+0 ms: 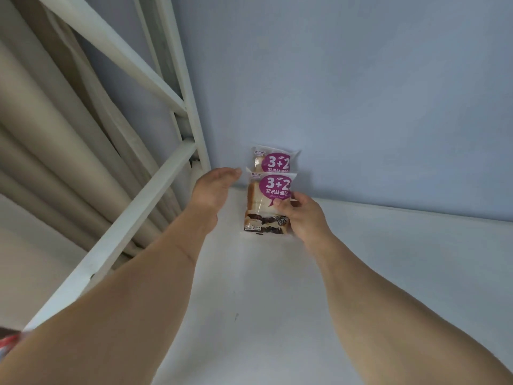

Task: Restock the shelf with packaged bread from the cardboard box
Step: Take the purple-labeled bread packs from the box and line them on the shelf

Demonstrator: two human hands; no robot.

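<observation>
A white shelf frame is standing at left. The left hand is reaching forward, fingers relaxed, holding nothing. On the white shelf, the right hand is gripping the front bread packet, overlapping a second packet against the wall.

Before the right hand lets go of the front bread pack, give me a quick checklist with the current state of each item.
1. Front bread pack is down on the shelf board: ok, its lower edge meets the board.
2. Right hand grips it: ok, fingers curl over its right edge.
3. Rear bread pack stands against the back wall: ok, upright behind the front one.
4. Front pack lines up with the rear pack: ok, labels overlap.
5. Left hand is clear of both packs: ok, open, just left of them.
6. Front pack will stand alone: cannot tell.
</observation>
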